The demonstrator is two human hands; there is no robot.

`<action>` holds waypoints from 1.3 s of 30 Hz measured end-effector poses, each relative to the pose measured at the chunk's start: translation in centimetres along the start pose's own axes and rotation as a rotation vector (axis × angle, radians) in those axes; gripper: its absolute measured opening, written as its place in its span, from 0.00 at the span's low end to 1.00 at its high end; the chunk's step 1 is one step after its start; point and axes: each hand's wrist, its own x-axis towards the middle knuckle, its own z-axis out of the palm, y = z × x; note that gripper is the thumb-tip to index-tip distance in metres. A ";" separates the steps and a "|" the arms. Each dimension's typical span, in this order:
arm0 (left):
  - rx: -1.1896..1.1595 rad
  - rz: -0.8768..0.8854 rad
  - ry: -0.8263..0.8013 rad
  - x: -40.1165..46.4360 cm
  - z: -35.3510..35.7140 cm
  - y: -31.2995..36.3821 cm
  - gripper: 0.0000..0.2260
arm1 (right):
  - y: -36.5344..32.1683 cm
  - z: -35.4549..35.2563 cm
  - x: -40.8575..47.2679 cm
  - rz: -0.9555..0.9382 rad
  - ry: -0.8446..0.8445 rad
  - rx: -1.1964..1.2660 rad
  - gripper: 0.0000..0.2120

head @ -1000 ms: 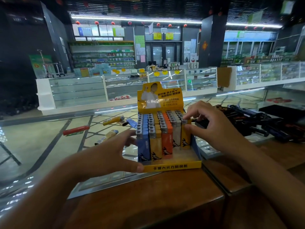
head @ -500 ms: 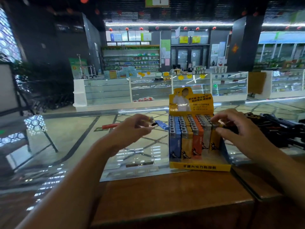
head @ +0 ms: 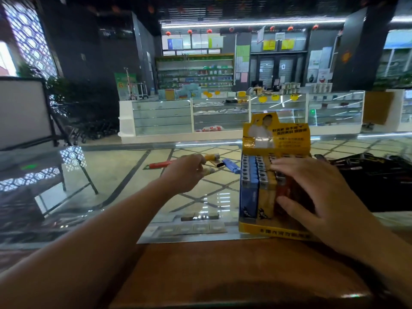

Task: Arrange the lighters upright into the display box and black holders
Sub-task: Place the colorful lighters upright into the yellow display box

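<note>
Left hand pinches lighter | right hand spread on display box

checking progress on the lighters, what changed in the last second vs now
The left hand left the display box and reached out to the loose lighters on the glass, apparently picking one up. The right hand spread over the standing lighters. The box, red lighter and blue lighter stayed put.

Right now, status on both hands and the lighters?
Left hand reaching loose lighters on glass counter. Right hand spread over display box rows. Nothing blocking.
</note>
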 end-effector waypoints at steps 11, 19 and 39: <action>-0.278 -0.038 0.068 6.1 1.5 0.7 0.11 | -0.3 0.5 0.5 0.012 -0.010 0.070 0.23; -0.162 -0.120 -0.036 7.0 3.7 0.3 0.27 | -0.7 0.4 0.4 -0.019 0.003 0.063 0.22; -0.010 -0.004 -0.028 7.4 2.8 1.1 0.11 | -0.1 0.6 0.5 -0.021 -0.027 0.032 0.25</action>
